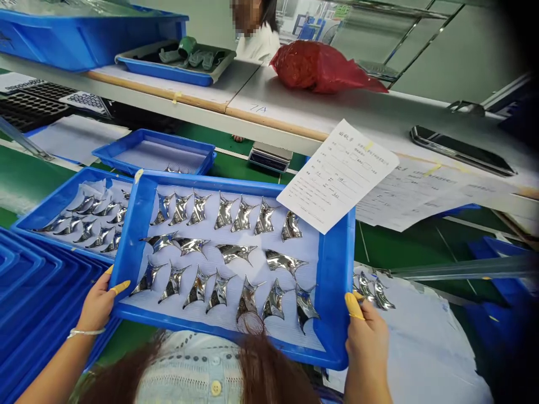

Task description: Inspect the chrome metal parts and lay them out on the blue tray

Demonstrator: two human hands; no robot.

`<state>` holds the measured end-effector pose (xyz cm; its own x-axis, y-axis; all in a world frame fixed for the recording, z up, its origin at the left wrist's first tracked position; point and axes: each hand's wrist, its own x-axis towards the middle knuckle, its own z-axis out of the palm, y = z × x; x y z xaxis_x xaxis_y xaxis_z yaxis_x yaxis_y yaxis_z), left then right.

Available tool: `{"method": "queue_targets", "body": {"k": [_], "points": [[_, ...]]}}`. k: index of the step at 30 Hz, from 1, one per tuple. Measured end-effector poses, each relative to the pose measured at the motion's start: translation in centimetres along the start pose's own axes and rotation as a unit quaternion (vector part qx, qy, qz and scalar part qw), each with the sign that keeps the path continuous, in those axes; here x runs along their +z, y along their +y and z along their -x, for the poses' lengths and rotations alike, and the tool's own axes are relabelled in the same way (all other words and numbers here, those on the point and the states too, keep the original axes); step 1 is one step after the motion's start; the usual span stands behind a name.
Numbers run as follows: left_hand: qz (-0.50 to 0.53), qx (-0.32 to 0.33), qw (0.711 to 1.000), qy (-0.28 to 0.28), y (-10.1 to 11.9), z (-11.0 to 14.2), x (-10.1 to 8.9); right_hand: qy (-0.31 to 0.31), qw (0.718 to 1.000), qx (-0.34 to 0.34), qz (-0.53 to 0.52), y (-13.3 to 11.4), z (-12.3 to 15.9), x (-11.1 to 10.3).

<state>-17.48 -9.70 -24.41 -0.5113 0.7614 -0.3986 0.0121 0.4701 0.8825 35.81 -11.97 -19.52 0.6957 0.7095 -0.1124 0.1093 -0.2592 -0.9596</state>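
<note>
My left hand [97, 303] and my right hand [366, 342] grip the near corners of a blue plastic tray [334, 280], lifting it with yellow finger cots on the fingertips. Several curved, mirror-polished metal pieces [236, 253] lie in rows on the tray's white liner. A loose paper form [337, 177] overlaps the tray's far right corner. Neither hand touches the metal pieces. The tray hides part of a second blue tray [54, 207], which holds more polished pieces on white sheets.
Stacked blue trays [29, 292] fill the lower left. Beyond stand a shallow blue tray [147, 134], a small scale [269, 157], and a white shelf [252, 106] bearing a phone [461, 150] and a red bag [320, 67]. A person [256, 47] stands behind it. Long hair [269, 370] crosses the bottom.
</note>
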Motion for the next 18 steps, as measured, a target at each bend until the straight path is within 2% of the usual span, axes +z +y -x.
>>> {"method": "queue_targets", "body": {"k": [8, 10, 14, 18], "points": [[-0.005, 0.034, 0.999, 0.027, 0.2, 1.0, -1.0, 0.04, 0.998, 0.043, -0.019, 0.9, 0.0, 0.8], [-0.006, 0.036, 0.999, 0.032, 0.1, 1.4, -1.4, 0.03, 0.999, 0.043, -0.008, 1.0, -0.1, 1.3], [-0.01, 0.035, 0.999, 0.037, -0.1, 1.8, -2.3, -0.004, 0.996, 0.012, 0.084, 2.0, -0.8, 2.1], [-0.025, 0.04, 0.999, 0.021, 0.1, 1.7, -1.8, -0.029, 0.99, -0.001, 0.14, 3.4, -2.2, 2.4]]}}
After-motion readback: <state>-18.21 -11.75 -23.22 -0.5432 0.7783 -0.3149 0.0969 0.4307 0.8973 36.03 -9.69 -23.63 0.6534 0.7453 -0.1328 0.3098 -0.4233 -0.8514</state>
